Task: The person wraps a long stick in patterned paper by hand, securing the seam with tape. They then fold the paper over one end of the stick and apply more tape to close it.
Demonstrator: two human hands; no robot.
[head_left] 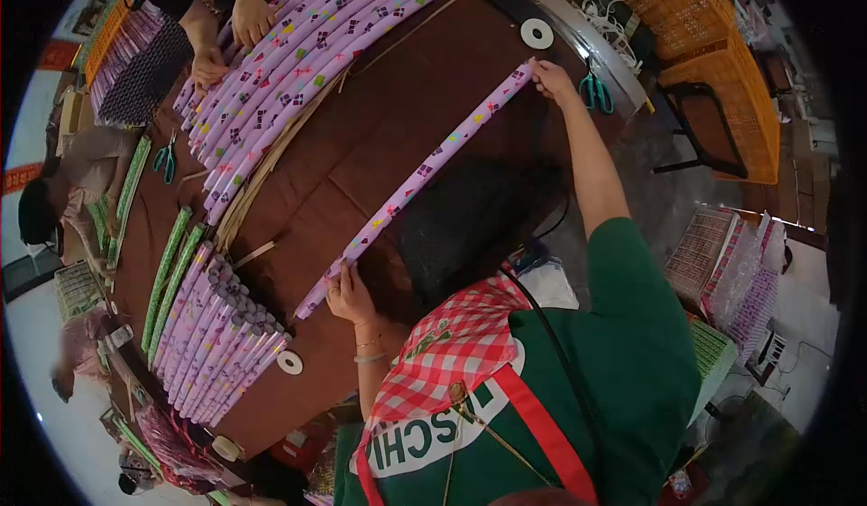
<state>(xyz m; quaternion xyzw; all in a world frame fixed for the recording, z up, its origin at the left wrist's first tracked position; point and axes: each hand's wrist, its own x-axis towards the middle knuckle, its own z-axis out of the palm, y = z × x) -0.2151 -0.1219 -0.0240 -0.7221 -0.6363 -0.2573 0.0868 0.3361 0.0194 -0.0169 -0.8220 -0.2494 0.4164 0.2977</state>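
A long purple roll of patterned wrapping paper (420,174) runs diagonally above the brown table. My right hand (549,80) is closed around its far upper end, with the arm stretched out. Near the lower end, my left hand (349,295) grips the same roll, and a little of it sticks out past the fingers. White tape (536,33) lies close to my right hand. Teal-handled scissors (596,93) are just beyond that wrist. Another tape roll (290,362) rests below and left of my left hand.
Many purple rolls (298,64) lie at the table's far side, under a co-worker's hands (237,32). Stacked purple rolls (212,343) and green rolls (172,280) are at left. Other scissors (165,160) lie there. Orange crates (722,82) and a chair (704,131) stand at right.
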